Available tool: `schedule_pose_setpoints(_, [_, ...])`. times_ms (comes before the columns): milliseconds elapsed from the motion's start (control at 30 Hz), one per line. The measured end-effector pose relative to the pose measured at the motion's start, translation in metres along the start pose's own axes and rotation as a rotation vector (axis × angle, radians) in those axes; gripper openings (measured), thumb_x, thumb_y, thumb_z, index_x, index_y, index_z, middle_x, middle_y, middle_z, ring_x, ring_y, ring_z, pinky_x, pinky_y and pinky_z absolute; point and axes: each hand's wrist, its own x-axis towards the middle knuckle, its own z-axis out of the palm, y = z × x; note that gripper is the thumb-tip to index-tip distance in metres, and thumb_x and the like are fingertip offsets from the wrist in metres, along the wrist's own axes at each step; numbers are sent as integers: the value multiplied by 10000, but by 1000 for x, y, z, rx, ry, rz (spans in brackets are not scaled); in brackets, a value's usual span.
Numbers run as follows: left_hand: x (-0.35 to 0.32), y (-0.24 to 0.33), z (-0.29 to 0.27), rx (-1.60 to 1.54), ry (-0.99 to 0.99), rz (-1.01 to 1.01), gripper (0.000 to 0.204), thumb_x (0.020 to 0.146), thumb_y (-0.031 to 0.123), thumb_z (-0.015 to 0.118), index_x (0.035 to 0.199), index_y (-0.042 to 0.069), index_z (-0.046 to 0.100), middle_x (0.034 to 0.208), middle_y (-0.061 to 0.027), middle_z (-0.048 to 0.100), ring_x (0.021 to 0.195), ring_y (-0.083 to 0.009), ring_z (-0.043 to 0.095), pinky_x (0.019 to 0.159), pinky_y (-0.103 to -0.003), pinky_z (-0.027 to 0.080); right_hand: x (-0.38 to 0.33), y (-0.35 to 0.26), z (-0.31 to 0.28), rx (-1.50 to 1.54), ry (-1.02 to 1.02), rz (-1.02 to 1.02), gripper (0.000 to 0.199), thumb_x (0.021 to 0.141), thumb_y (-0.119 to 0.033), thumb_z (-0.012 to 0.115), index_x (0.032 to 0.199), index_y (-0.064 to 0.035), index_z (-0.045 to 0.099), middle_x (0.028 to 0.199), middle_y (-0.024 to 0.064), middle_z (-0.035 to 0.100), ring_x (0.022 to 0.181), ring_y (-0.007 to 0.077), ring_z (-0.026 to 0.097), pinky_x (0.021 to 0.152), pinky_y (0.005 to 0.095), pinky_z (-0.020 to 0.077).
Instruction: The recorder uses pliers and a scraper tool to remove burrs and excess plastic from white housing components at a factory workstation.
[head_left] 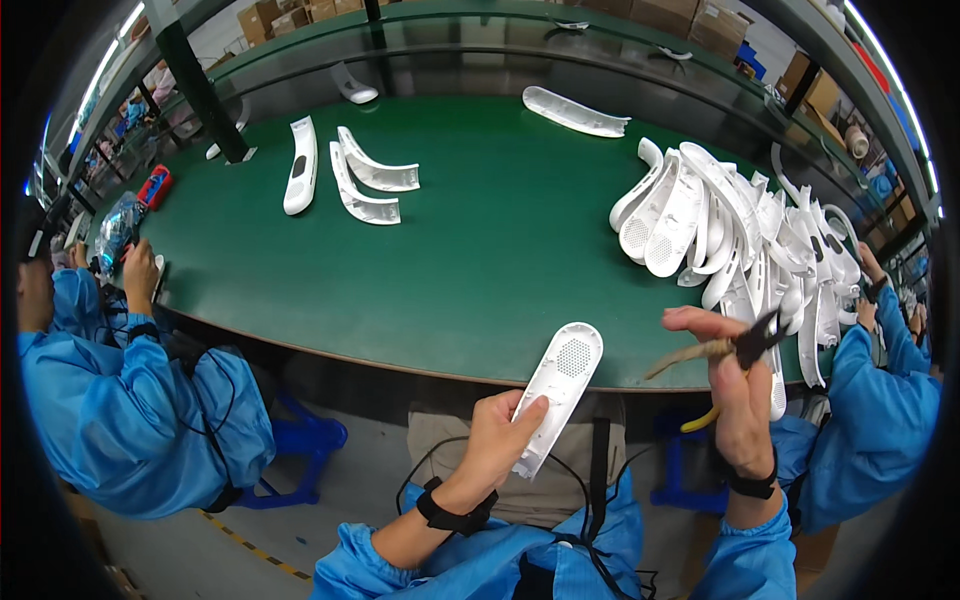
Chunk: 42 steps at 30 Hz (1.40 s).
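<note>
Left hand (497,432) closed around the lower end of a long white plastic shell (558,395), thumb lying along its face, held just off the near edge of the green counter (480,260). Shell's long axis running from the palm up and to the right, its perforated round grille at the far end, tilted toward the other hand. Right hand (738,392) raised just to the right of that far end, fingers pinched shut on small cutters (752,340) with yellowish handles; tip of the tool close to the shell but apart from it, so clearly the nearer hand to the grille end. One shell in hand, one tool.

Further out on the counter: three curved white pieces (345,175) lying together at upper left, one more long piece (575,112) near the far edge, and a heaped pile of white shells (740,225) at right, too tangled to count. Two co-workers in blue smocks, one at the left (130,390), one at the right (880,420).
</note>
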Motion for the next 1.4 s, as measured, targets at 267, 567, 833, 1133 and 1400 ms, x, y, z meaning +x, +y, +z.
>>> schedule_pose_setpoints(267, [3,15,-5,4,-46,-51,264,949,185,645,1003,-72,663,800,-70,688,591,-83,612,502,-229,492,-21,31,44,103,-43,-123,237,970,-113,568,1136,56,582,1101,211,633,850,206,669,745,293,541])
schedule_pose_setpoints(567, [4,26,-7,-1,-91,-174,229,957,167,625,987,-56,669,767,-77,680,583,-90,617,479,-240,492,-16,41,61,-37,-97,-202,243,873,26,666,1105,48,596,1110,207,648,882,260,697,778,335,567])
schedule_pose_setpoints(833, [4,26,-6,30,-91,-111,236,959,177,624,945,-51,684,745,-48,665,566,-64,579,450,-235,438,-12,18,58,-209,-230,-403,386,746,124,700,1113,46,608,1060,188,668,914,347,670,774,374,555])
schedule_pose_setpoints(1133, [6,22,-7,46,-91,-86,218,949,127,610,937,-72,697,746,-38,671,593,-47,556,482,-237,414,-4,27,64,-240,-186,-393,148,901,6,626,1046,33,630,1018,191,687,839,277,687,733,349,557])
schedule_pose_setpoints(1400, [9,15,-6,122,-24,-71,244,937,171,630,874,-50,710,679,-12,644,543,-46,527,463,-242,382,5,32,66,-282,-233,-399,298,762,102,690,1047,48,625,1020,207,674,843,318,682,740,366,557])
